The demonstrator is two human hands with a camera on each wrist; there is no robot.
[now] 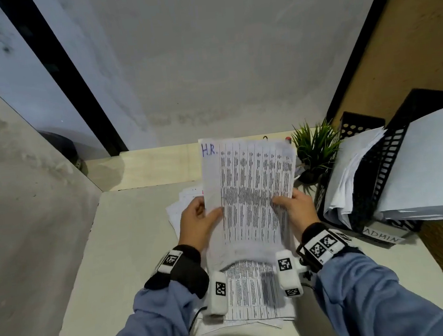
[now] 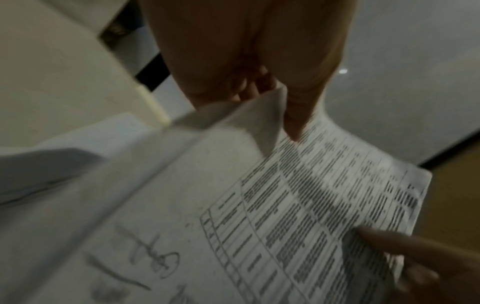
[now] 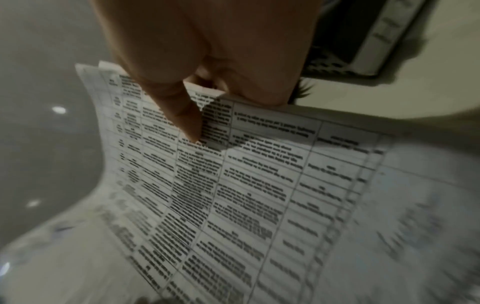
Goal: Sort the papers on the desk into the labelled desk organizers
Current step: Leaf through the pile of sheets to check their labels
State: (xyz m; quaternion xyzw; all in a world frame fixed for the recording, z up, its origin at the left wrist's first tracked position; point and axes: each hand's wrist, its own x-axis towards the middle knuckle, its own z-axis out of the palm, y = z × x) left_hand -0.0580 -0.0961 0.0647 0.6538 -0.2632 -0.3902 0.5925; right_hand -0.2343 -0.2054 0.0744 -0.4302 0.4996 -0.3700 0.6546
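Sheet [image 1: 249,189] marked "H.R." in blue at its top left corner is held upright above the middle of the desk [image 1: 121,258], printed table facing the person. Left hand [image 1: 198,218] is pinched on the sheet's left edge, thumb on the front, fingers curled behind; the wrist view shows the same pinch [image 2: 249,67]. Right hand [image 1: 292,209] is clamped on the right edge, thumb on the print [image 3: 187,123], fingers behind.

More papers [image 1: 254,292] are left lying flat on the desk below the held sheet, toward the near edge; others [image 1: 181,207] are seen fanned out behind the left hand.

Two black organizers [image 1: 378,177] are stood at the right edge, both loaded with white sheets; "ADMIN" label [image 1: 382,236] is stuck at the nearer one's foot. Small plant [image 1: 313,150] is placed just beside them, toward the far right corner.
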